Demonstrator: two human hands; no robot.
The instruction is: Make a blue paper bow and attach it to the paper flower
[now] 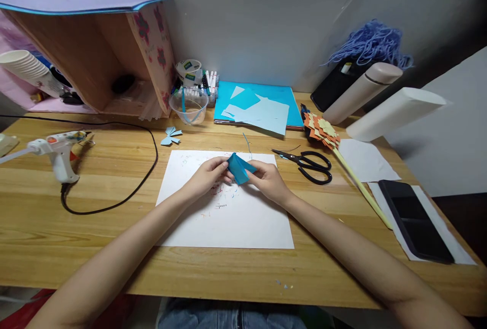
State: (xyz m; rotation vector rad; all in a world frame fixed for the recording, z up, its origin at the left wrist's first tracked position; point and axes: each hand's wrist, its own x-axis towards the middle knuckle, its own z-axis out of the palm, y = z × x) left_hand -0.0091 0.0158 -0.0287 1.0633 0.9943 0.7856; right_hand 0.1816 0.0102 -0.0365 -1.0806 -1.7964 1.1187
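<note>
A small piece of folded blue paper [239,168] is held up between my two hands, over a white sheet [224,230] marked with coloured specks and scraps. My left hand [211,174] pinches its left side with thumb and fingers. On the other side, my right hand [268,181] grips the paper's right edge, its fingers partly hidden. Just right of that hand, black-handled scissors [314,165] lie on the wooden table. A light blue cut-paper bow shape [171,136] rests beyond the sheet, to the left.
A hot glue gun [61,154] with a looping black cord stands at left. Behind are a clear plastic cup [189,107], markers [210,83] and blue papers [262,110]. At right lie an orange-yellow paper flower [321,130], a bottle [363,93] and a black phone-like slab [414,222].
</note>
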